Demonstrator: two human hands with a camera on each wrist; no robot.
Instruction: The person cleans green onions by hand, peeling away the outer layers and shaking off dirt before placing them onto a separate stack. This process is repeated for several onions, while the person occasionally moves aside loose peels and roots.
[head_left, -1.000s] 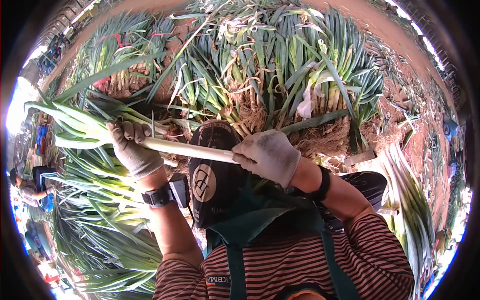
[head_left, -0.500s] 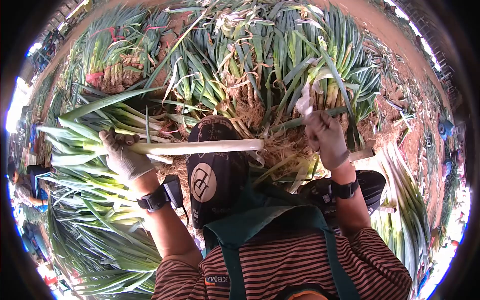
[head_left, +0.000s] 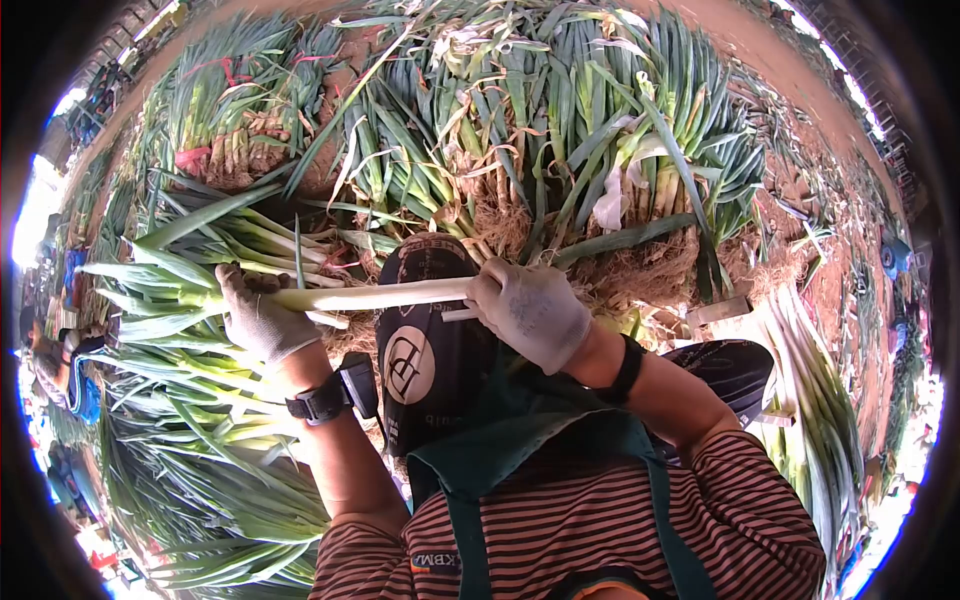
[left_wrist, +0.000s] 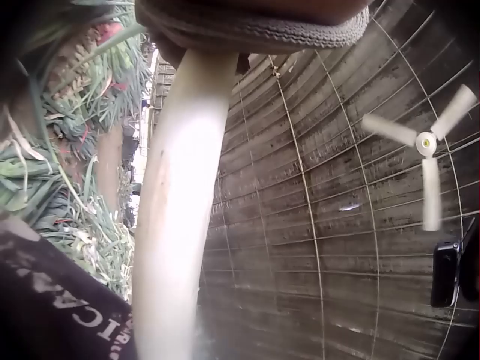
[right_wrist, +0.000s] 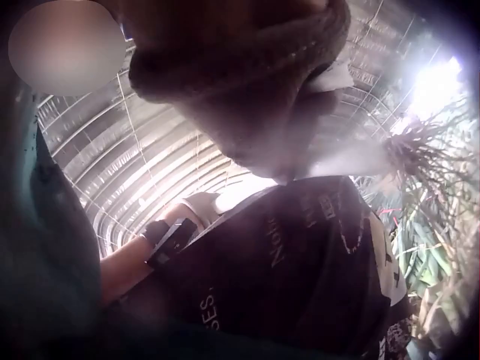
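A long leek (head_left: 385, 295) lies level above the person's knee, its green leaves fanning out to the left. The gloved left hand (head_left: 262, 318) grips it where the leaves meet the white stalk. At the stalk's other end the gloved right hand (head_left: 535, 312) pinches it with curled fingers. A short pale strip (head_left: 460, 315) sticks out below the right fingers. In the left wrist view the white leek stalk (left_wrist: 184, 202) runs down from the glove cuff. The right wrist view shows a stringy root tuft (right_wrist: 409, 154) beyond the dark, shaded right hand (right_wrist: 255, 131).
Bundles of leeks (head_left: 500, 110) with roots stand in front. More loose leeks (head_left: 210, 480) pile up at the left, and peeled white ones (head_left: 805, 380) lie at the right. A small block (head_left: 718, 310) sits beyond the right knee. The person's dark patterned trouser leg (head_left: 425, 370) lies below the stalk.
Half a second ago the right hand was off to the right by a pale hanging leaf; it has come back left onto the stalk end. The left hand kept its grip throughout, shifting slightly.
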